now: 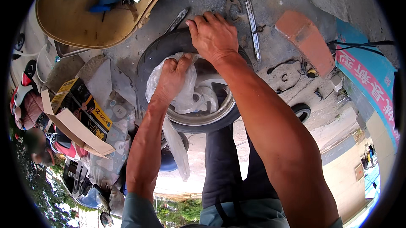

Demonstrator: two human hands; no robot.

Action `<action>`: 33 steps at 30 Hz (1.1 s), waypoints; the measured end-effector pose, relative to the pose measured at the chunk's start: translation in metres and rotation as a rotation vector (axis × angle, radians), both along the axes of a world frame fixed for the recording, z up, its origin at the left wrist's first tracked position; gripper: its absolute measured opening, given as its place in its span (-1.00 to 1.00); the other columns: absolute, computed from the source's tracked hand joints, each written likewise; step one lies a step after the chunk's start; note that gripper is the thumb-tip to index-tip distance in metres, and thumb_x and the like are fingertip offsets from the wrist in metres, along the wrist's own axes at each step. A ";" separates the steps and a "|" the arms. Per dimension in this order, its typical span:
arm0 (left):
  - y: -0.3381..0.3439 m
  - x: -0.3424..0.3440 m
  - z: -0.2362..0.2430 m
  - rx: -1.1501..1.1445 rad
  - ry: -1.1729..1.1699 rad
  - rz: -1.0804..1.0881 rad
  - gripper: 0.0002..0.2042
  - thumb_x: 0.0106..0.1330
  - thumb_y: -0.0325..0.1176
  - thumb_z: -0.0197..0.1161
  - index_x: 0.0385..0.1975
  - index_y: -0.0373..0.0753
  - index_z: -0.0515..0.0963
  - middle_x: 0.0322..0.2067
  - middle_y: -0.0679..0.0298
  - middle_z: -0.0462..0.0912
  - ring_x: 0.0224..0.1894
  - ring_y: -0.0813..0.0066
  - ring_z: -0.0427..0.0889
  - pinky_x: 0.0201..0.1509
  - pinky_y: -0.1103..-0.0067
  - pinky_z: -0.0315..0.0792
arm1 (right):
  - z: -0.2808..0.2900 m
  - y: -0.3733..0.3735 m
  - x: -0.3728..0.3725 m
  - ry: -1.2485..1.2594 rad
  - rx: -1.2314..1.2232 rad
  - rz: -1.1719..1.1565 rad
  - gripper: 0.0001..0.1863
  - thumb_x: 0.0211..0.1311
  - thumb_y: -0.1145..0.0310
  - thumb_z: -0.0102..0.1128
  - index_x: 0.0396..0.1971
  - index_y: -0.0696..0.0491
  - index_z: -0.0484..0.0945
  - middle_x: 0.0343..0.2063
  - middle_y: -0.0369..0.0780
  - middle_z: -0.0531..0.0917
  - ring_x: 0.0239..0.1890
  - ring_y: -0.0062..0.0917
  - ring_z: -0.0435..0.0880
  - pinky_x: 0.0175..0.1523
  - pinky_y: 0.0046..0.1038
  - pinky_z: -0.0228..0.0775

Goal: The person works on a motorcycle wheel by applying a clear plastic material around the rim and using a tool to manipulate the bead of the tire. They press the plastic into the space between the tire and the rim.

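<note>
A black tyre (167,41) on a silver wheel rim (198,118) is in front of me. My left hand (174,72) grips crumpled translucent plastic bag material (190,88) over the wheel's left side, and a long strip of plastic hangs below the rim. My right hand (214,33) has its fingers curled over the top of the tyre. Beyond the wheel are a long metal tyre lever (250,14), a shorter lever (178,19) and a flat rusty metal piece (232,4).
A tan drum (59,21) is upper left. An opened carton (79,116) and piled items occupy the left. A red brick (302,42), dark cables (285,69), a small tyre (301,111) and a turquoise sign board (366,80) are on the right.
</note>
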State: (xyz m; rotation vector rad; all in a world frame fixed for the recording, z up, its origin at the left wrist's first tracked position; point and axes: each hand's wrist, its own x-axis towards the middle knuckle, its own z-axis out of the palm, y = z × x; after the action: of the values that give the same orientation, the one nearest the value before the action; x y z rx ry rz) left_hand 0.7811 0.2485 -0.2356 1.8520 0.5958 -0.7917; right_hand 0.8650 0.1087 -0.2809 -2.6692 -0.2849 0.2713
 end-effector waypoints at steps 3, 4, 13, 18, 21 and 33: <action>0.002 -0.010 -0.002 -0.104 -0.021 0.049 -0.57 0.55 -0.18 0.06 -0.38 -0.48 0.61 -0.61 -0.08 0.54 -0.54 0.16 0.47 -0.31 0.28 0.39 | 0.004 0.003 -0.005 -0.037 -0.019 -0.005 -0.70 0.39 0.09 0.20 -0.43 -0.03 0.70 -0.36 -0.31 0.69 -0.22 -0.34 0.70 -0.16 -0.25 0.59; 0.004 -0.011 -0.002 -0.054 -0.056 0.032 -0.58 0.55 -0.19 0.06 -0.38 -0.47 0.61 -0.59 -0.10 0.55 -0.54 0.11 0.49 -0.32 0.26 0.40 | 0.004 0.005 -0.004 -0.035 -0.026 0.000 -0.71 0.38 0.09 0.21 -0.42 -0.04 0.71 -0.37 -0.31 0.68 -0.21 -0.34 0.70 -0.14 -0.24 0.59; 0.005 -0.010 -0.008 -0.042 -0.206 -0.101 -0.61 0.57 -0.19 0.04 -0.45 -0.38 0.52 -0.59 -0.06 0.44 -0.48 0.03 0.44 -0.38 0.20 0.30 | 0.001 0.005 0.002 -0.019 -0.088 0.019 -0.75 0.35 0.10 0.22 -0.40 -0.05 0.69 -0.36 -0.30 0.67 -0.20 -0.32 0.69 -0.10 -0.20 0.57; 0.002 -0.016 -0.017 -0.178 -0.129 0.166 -0.42 0.54 -0.02 0.16 -0.69 -0.34 0.37 -0.78 0.41 0.17 -0.63 0.63 0.10 -0.56 0.38 0.03 | 0.002 0.006 0.003 0.005 -0.082 0.023 -0.75 0.38 0.12 0.20 -0.40 -0.06 0.68 -0.35 -0.30 0.67 -0.18 -0.32 0.69 -0.09 -0.19 0.56; 0.001 -0.008 -0.003 -0.189 -0.042 0.195 -0.42 0.54 -0.03 0.16 -0.69 -0.35 0.38 -0.76 0.42 0.23 -0.60 0.64 0.14 -0.54 0.39 0.05 | 0.002 0.005 0.002 0.024 -0.096 0.030 -0.75 0.39 0.12 0.19 -0.39 -0.06 0.68 -0.34 -0.30 0.67 -0.19 -0.31 0.69 -0.09 -0.19 0.56; 0.003 -0.012 0.001 -0.227 0.021 0.366 -0.56 0.52 -0.06 0.17 -0.47 -0.32 0.64 -0.62 0.44 0.45 -0.51 0.67 0.30 -0.45 0.51 0.19 | 0.002 0.004 0.004 0.018 -0.075 0.031 -0.73 0.40 0.12 0.17 -0.39 -0.04 0.68 -0.33 -0.29 0.68 -0.19 -0.30 0.70 -0.09 -0.21 0.55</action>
State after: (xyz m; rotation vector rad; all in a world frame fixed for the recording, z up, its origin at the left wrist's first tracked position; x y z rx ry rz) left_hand 0.7691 0.2519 -0.2346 1.4733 0.7964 -0.6065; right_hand 0.8695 0.1125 -0.2791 -2.7365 -0.3160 0.3212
